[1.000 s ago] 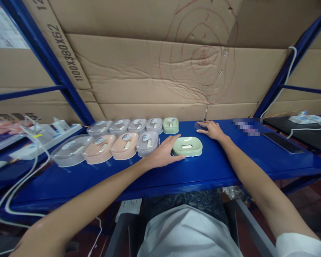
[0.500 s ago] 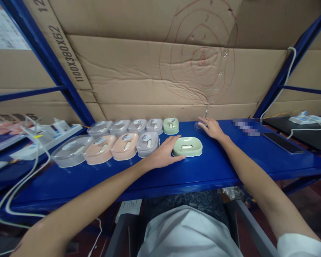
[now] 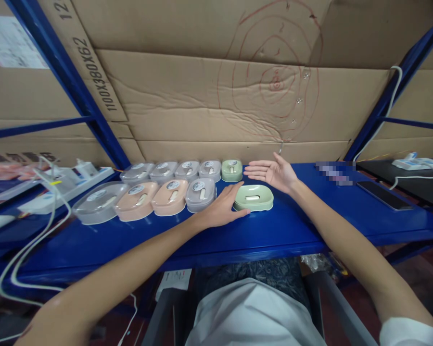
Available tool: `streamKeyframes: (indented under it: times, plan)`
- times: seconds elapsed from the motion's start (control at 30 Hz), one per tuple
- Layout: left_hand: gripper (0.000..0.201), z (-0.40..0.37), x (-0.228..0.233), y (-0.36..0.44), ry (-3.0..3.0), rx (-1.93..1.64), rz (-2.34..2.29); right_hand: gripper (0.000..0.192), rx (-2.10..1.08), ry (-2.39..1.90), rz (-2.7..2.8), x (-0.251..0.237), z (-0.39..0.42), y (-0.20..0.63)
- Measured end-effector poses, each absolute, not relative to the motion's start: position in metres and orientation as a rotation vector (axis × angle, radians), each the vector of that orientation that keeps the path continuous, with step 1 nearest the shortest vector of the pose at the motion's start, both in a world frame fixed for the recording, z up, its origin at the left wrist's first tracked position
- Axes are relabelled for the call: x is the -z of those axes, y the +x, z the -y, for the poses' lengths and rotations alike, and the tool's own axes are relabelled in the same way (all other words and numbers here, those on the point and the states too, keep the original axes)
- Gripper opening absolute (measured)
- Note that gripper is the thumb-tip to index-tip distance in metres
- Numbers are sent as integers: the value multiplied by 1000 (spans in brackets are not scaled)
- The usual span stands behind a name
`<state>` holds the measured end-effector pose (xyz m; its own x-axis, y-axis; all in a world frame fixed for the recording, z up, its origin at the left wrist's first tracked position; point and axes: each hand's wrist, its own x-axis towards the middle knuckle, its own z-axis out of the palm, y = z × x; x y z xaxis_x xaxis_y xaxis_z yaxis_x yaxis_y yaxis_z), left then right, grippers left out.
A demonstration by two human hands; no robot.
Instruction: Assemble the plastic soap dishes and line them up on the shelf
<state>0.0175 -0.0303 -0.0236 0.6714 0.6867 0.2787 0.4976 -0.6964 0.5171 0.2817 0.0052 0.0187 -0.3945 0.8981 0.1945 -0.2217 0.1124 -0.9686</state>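
Observation:
A light green soap dish (image 3: 253,198) without its lid sits on the blue table, a pale oblong piece in its middle. My left hand (image 3: 222,206) lies at the dish's left end, thumb and fingers spread around the edge; how firmly it touches is unclear. Behind the dish, my right hand (image 3: 274,174) is raised with its palm facing me, fingers stretched to the left and nothing in it. No clear lid shows near it now. To the left stand two rows of lidded soap dishes, including a grey one (image 3: 201,196), a peach one (image 3: 170,198) and a green one (image 3: 232,170).
A cardboard wall (image 3: 202,105) with red rings drawn on it rises behind the table (image 3: 202,245). At right lies a dark phone (image 3: 384,195). Power strips with white cables (image 3: 54,211) are at left. Blue posts (image 3: 104,139) frame the table.
My right hand has turned its palm toward me and its fingers to the left. The clear lid formerly under it is out of sight. My left hand and the green dish stay put.

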Motion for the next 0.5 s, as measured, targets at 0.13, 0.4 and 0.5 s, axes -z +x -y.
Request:
streamKeyframes:
  times: [0.13, 0.4, 0.5]
  plan:
    - [92, 30, 25, 17, 2494, -641, -927, 72, -1541, -660, 1359, -15, -5, 276]
    - [91, 30, 25, 17, 2487, -653, -914, 62, -1543, -676, 1327, -13, -5, 277]
    - [92, 30, 25, 17, 2487, -645, -916, 62, -1568, -668, 1313, -11, -7, 277]
